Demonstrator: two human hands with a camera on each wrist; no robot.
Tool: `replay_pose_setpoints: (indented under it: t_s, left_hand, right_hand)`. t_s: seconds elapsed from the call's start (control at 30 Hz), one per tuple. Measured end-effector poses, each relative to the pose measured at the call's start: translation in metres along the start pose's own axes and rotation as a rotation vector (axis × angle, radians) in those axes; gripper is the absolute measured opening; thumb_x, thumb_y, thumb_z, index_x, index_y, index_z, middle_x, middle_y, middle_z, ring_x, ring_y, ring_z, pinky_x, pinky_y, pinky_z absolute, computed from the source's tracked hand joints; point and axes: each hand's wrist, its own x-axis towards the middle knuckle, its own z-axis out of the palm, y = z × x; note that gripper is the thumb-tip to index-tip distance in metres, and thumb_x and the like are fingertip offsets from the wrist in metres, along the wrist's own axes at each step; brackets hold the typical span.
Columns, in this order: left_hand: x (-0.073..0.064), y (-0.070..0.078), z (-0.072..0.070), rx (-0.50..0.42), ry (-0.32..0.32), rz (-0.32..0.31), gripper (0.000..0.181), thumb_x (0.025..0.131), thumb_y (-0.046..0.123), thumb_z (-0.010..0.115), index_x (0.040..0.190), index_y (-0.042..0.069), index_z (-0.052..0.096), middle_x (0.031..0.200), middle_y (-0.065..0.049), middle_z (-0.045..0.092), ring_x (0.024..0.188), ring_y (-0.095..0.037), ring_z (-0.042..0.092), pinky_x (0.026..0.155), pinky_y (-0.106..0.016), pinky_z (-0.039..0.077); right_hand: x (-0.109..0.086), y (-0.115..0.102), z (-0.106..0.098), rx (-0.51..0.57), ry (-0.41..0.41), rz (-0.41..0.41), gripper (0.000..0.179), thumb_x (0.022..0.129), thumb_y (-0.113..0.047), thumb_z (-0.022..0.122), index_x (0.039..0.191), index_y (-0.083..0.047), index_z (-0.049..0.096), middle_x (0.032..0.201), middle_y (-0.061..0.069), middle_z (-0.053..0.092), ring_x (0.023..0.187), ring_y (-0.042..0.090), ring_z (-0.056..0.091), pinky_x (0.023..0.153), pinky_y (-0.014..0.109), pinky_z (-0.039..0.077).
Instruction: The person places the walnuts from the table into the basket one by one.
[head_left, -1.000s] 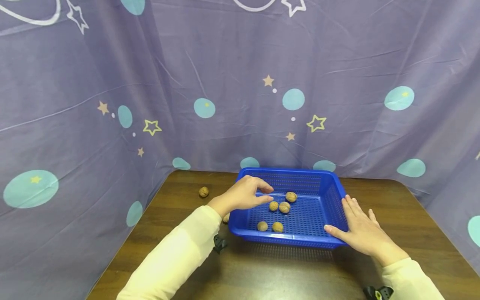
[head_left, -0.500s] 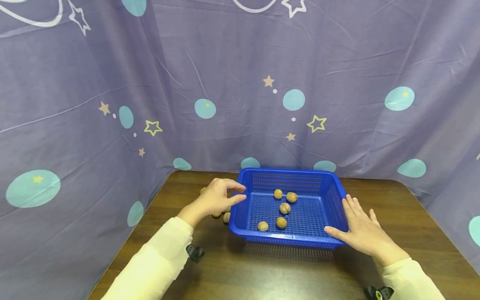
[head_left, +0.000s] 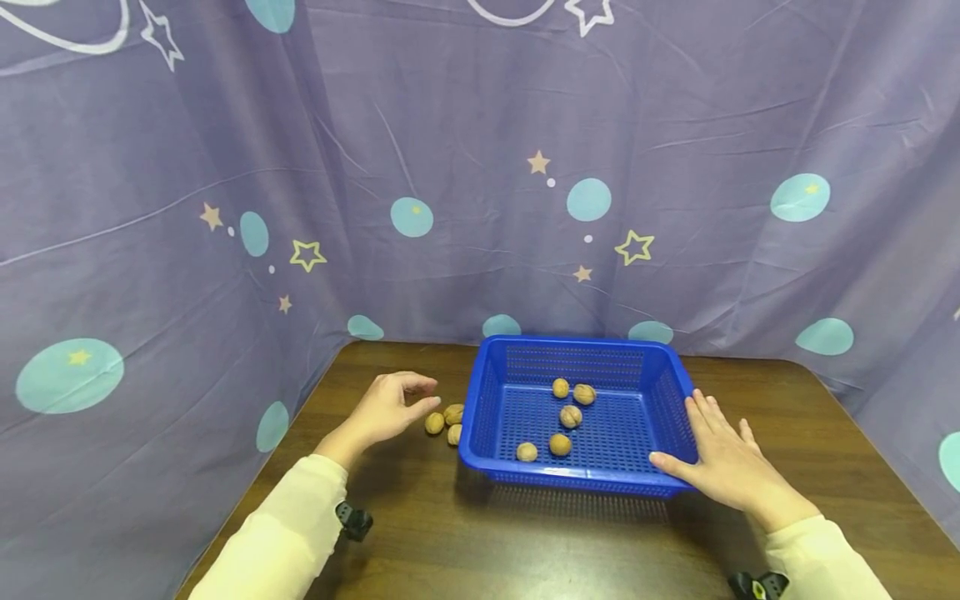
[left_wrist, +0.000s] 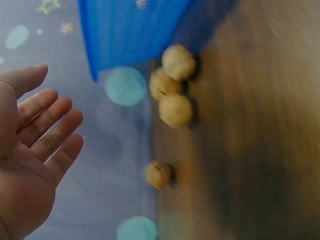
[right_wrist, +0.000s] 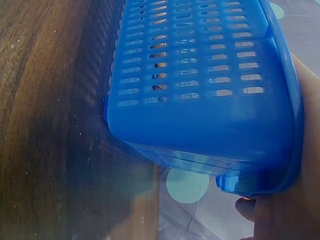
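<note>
A blue plastic basket (head_left: 555, 472) with slotted walls stands on the table, and several walnuts (head_left: 571, 417) lie spread over its floor. My left hand (head_left: 386, 408), holding nothing, hovers left of the basket with its fingers loosely bent. In the left wrist view its palm (left_wrist: 25, 185) is bare. Three walnuts (head_left: 434, 423) sit close together between that hand and the basket's left wall; one more walnut (left_wrist: 159, 174) lies apart from them, hidden in the head view. On the basket's right rim rests my right hand (head_left: 727, 467), fingers extended along it and thumb near the front corner.
The brown wooden table (head_left: 540, 542) runs back to a purple curtain (head_left: 480, 208) behind and at the sides. A dark strap with a small device (head_left: 354, 521) hangs at the left wrist, and another wrist device (head_left: 757, 587) shows at the right.
My left hand has moved left from over the basket to above the table. Two walnuts in the basket have shifted a little. The right hand stays on the rim.
</note>
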Motion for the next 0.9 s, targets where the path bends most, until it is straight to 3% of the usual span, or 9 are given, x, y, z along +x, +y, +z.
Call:
replay_pose_setpoints:
  t_s: [0.23, 0.4, 0.7, 0.9]
  left_hand:
    - [-0.01, -0.033, 0.01, 0.012, -0.059, -0.124, 0.034, 0.084, 0.026, 0.075, 0.112, 0.007, 0.07, 0.106, -0.008, 0.07, 0.098, -0.021, 0.064, 0.084, -0.043, 0.051]
    - [-0.013, -0.049, 0.02, 0.018, -0.1, -0.157, 0.041, 0.081, 0.025, 0.078, 0.115, 0.005, 0.068, 0.11, -0.007, 0.069, 0.103, -0.024, 0.062, 0.088, -0.044, 0.05]
    - [-0.014, -0.059, 0.035, 0.038, -0.161, -0.21, 0.051, 0.074, 0.026, 0.084, 0.116, 0.004, 0.067, 0.11, -0.006, 0.069, 0.106, -0.025, 0.063, 0.092, -0.043, 0.049]
    - [-0.009, -0.06, 0.042, 0.067, -0.187, -0.185, 0.055, 0.07, 0.027, 0.086, 0.116, 0.004, 0.067, 0.11, -0.006, 0.069, 0.105, -0.023, 0.063, 0.093, -0.04, 0.048]
  right_hand:
    - [0.0, 0.0, 0.0, 0.005, -0.011, 0.001, 0.11, 0.084, -0.067, 0.057, 0.149, 0.01, 0.013, 0.156, 0.028, 0.006, 0.143, 0.044, 0.005, 0.101, 0.075, 0.002]
    - [0.0, 0.001, 0.0, 0.01, -0.016, 0.003, 0.11, 0.084, -0.067, 0.056, 0.149, 0.01, 0.011, 0.156, 0.027, 0.005, 0.143, 0.044, 0.003, 0.102, 0.074, 0.001]
    - [0.0, 0.001, 0.002, 0.012, -0.021, -0.002, 0.11, 0.084, -0.067, 0.056, 0.149, 0.009, 0.011, 0.156, 0.027, 0.005, 0.143, 0.044, 0.004, 0.101, 0.075, 0.0]
    - [-0.001, -0.001, -0.001, 0.006, -0.011, -0.002, 0.11, 0.084, -0.068, 0.056, 0.149, 0.01, 0.012, 0.156, 0.028, 0.007, 0.142, 0.045, 0.006, 0.101, 0.075, 0.003]
